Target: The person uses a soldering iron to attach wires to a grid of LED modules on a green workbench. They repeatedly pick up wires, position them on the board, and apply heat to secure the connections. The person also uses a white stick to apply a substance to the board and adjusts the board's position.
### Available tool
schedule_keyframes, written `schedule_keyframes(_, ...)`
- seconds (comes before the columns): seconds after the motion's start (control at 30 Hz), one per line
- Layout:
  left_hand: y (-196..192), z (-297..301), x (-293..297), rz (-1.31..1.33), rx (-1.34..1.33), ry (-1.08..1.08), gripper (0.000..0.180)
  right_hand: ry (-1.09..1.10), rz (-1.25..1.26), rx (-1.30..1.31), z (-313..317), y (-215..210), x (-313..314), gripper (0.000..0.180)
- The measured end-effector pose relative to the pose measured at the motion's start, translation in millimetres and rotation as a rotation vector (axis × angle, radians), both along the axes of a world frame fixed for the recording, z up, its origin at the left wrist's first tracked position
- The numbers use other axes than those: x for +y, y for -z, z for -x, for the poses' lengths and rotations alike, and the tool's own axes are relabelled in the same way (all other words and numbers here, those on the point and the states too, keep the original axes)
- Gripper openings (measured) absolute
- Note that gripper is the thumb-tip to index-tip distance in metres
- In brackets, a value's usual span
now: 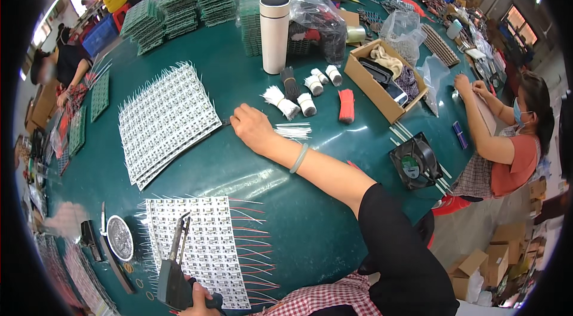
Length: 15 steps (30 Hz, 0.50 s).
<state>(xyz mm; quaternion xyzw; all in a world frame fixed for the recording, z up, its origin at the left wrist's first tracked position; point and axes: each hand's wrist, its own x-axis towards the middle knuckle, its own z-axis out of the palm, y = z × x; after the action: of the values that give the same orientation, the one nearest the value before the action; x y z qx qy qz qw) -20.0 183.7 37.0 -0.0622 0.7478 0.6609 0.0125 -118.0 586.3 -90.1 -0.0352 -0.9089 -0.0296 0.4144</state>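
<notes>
1. Down at the lower edge, the left hand (200,301) is wrapped tight around the dark grip of a soldering iron (174,268), whose thin tip points up over a white circuit panel (206,244) with red wire leads fanning from its right side.
2. Further out, the right hand (253,128) reaches across the green table (310,220), fingers curled down beside a loose fan of thin white wires (293,131); whether any are pinched I cannot tell.
3. Those wires look feather-light, springy and prone to scatter, so they are probably best pinched mid-length, a few together.
4. Just left of that hand lies a stack of white panels (164,119); these seem thin and stiff, with bristling leads, and are likely best lifted by their edges.
5. Bundled white wires (280,103) and a red bundle (346,106) lie beyond, near a tall white flask (274,32).
</notes>
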Motion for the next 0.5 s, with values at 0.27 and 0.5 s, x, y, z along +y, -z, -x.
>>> schedule_keyframes(0.27,8.4,6.2,-13.9,0.022,-0.025,0.003,0.048,0.011,0.153,-0.125,4.7,-13.4,-2.8,0.002)
schedule_keyframes(0.5,6.8,8.1,-23.5,-0.027,-0.063,-0.024,0.044,0.045,0.254,-0.178,5.3,-19.3,-9.7,0.005)
